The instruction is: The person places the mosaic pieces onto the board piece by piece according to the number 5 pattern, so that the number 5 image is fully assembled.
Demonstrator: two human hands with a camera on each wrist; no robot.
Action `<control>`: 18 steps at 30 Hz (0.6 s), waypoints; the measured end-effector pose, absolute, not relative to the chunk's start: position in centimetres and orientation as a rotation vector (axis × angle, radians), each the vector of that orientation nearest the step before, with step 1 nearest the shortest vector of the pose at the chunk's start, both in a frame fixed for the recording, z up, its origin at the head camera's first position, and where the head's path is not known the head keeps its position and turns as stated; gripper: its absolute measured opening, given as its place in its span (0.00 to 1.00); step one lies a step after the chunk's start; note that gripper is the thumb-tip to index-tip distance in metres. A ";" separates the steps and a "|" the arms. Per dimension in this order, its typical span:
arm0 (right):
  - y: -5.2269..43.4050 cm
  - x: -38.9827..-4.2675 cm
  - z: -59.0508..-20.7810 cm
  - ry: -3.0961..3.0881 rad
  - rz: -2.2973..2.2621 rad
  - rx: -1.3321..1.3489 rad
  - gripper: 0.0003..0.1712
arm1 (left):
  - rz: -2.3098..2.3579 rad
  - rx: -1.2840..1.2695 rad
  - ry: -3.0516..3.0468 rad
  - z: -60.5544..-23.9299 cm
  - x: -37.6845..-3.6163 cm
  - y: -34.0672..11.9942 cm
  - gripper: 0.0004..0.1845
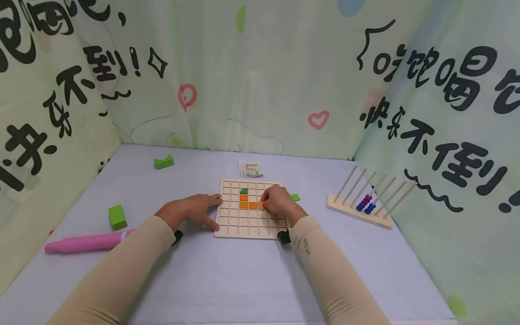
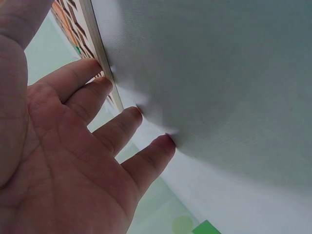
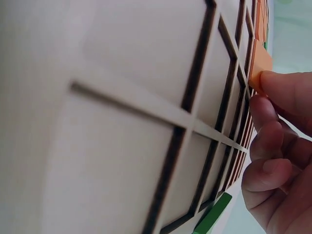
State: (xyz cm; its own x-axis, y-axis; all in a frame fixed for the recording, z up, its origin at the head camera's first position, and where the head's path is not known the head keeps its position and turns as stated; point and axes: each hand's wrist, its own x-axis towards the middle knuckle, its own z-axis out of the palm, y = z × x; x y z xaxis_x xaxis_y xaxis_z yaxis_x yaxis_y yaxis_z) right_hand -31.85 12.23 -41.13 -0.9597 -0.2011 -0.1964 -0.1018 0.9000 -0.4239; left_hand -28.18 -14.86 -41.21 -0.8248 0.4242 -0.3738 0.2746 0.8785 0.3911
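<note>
A person in long beige sleeves reaches both forearms forward over a pale blue tabletop. The right hand arches over a square, pale wooden grid board, knuckles up and fingers curled. Its grip is a pinch: the fingertips hold a small, flat orange square tile at the board's surface, at the right end of a short row of orange tiles already seated in the cells. A green tile sits in the cell farther out from the grip.

The left hand lies flat, palm down, on the tabletop just left of the board. Its grip is spread and holds nothing; the straight fingertips touch the board's left edge.

Just right of the right hand, a flat green piece lies on the tabletop beside the board.
</note>
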 end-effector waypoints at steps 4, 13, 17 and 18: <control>12.1 -31.8 -41.0 2.838 -0.587 -0.221 0.06 | 0.451 0.514 2.589 -41.3 -28.2 -14.9 0.52; 12.2 -31.6 -41.0 2.845 -0.585 -0.231 0.06 | 0.446 0.511 2.593 -41.3 -28.0 -14.8 0.52; 12.7 -31.6 -40.6 2.836 -0.622 -0.285 0.05 | 0.444 0.496 2.597 -41.3 -28.0 -14.8 0.52; 13.0 -31.6 -40.5 2.833 -0.639 -0.296 0.05 | 0.443 0.493 2.598 -41.2 -28.0 -14.8 0.53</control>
